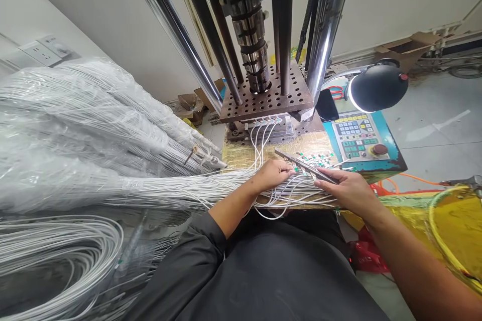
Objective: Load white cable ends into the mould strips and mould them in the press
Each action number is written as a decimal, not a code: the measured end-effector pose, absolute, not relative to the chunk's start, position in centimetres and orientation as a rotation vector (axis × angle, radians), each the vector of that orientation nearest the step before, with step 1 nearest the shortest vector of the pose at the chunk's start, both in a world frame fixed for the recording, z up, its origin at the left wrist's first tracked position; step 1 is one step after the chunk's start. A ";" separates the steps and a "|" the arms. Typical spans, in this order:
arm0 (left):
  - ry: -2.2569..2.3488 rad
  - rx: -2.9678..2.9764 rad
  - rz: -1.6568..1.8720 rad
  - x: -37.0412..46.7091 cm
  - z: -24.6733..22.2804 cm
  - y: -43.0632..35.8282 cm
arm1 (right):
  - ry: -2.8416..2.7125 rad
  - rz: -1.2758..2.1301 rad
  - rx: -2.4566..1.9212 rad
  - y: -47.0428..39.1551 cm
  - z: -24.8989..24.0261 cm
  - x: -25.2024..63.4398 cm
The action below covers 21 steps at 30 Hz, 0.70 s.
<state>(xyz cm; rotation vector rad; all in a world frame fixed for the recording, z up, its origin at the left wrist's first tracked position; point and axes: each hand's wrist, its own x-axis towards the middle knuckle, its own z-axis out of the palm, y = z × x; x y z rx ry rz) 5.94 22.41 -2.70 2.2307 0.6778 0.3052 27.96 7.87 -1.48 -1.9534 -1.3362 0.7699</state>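
My right hand grips one end of a long dark metal bar, thumb below and fingers on top. At the bar's middle, my left hand is closed in a pinch on a white cable near its small green-marked end. Under both hands lies a thick bundle of white cables, many with green-marked ends. Beyond them, several cable ends sit in a metal fixture beneath the press's perforated plate, their white leads looping toward me.
Plastic-wrapped cable bundles fill the left, above a coiled cable loop. On the right stand a teal control panel with a red-brown button, a black lamp and a yellow-lined container. Chrome columns flank the press.
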 end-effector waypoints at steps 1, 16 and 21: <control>0.672 2.228 0.301 5.9 -2.7 22.5 | -1.342 0.765 -1.960 7.8 -1.4 27.9; 0.703 2.122 0.245 6.0 -2.2 22.6 | -1.311 0.756 -1.950 7.2 -1.1 27.9; 0.704 2.037 0.297 6.1 -2.1 22.8 | -1.323 0.739 -1.945 7.0 -0.6 27.8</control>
